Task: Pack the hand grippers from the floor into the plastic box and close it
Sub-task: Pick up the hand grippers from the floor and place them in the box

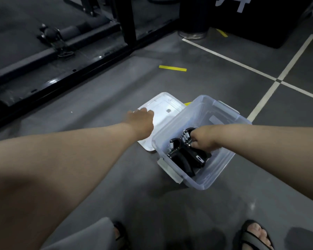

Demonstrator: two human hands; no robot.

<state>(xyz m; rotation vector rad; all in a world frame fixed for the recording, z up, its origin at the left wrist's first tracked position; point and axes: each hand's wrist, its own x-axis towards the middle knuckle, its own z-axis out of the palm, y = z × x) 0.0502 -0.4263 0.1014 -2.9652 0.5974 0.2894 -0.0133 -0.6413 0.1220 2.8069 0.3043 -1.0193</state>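
1. Inside the plastic box (217, 170), our right hand (204, 139) grips one hand gripper (186, 137); a second gripper (175, 154) lies just beside those fingers.
2. Our left hand (142, 121) touches the lid (167, 109), fingers hidden: grip unclear.

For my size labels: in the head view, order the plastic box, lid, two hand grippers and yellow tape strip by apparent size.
1. plastic box
2. lid, partly hidden by the left hand
3. free hand gripper and held hand gripper: alike, not ranked
4. yellow tape strip, thinnest, but farther away
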